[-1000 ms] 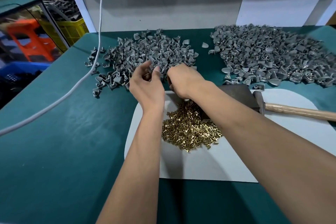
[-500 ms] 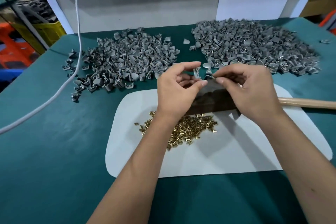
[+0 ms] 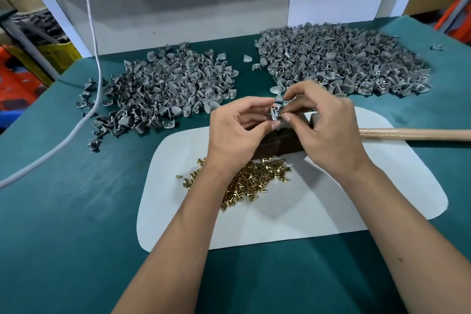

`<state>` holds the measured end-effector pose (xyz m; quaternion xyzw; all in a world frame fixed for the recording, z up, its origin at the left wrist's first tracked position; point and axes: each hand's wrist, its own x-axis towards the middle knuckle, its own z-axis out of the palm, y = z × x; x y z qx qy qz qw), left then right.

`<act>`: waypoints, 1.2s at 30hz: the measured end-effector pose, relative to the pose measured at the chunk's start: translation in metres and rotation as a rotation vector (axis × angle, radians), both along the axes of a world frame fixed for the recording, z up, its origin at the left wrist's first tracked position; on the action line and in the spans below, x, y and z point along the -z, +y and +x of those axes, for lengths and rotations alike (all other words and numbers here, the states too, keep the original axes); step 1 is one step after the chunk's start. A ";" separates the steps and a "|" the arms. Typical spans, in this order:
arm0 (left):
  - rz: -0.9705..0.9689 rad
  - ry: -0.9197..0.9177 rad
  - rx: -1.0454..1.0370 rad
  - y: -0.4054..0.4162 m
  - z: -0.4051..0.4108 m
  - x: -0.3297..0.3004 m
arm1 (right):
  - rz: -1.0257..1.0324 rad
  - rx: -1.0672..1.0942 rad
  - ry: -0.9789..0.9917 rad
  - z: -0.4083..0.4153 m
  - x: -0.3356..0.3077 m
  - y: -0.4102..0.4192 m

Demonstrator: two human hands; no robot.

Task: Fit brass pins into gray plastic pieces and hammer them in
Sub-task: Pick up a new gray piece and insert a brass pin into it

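Note:
My left hand (image 3: 237,130) pinches a small gray plastic piece (image 3: 276,111) between thumb and fingers, above the dark block (image 3: 279,144). My right hand (image 3: 323,125) meets it from the right, fingertips pinched at the piece's hole; any pin between them is too small to make out. A heap of brass pins (image 3: 252,181) lies on the white mat (image 3: 331,206) under my wrists. One pile of gray pieces (image 3: 165,89) sits at the back left, a second pile (image 3: 344,58) at the back right. The hammer's wooden handle (image 3: 415,134) lies to the right; its head is hidden behind my right hand.
A white cable (image 3: 84,99) hangs down and runs across the left of the green table (image 3: 63,211). A white wall panel (image 3: 178,7) closes the back. Yellow and orange crates (image 3: 30,64) stand beyond the left edge.
Both hands came back from the left gray pile to the middle above the dark block, the left bringing a gray piece. The right fingertips have closed in on that piece.

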<state>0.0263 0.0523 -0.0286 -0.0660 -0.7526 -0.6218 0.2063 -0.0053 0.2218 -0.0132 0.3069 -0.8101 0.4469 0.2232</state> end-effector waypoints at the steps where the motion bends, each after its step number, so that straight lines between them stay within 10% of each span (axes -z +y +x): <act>1: -0.005 -0.005 0.000 0.000 0.000 0.000 | -0.001 -0.001 0.001 0.000 0.000 0.000; 36: 0.097 -0.056 0.049 -0.005 0.000 -0.003 | 0.024 0.062 0.049 0.003 0.001 -0.004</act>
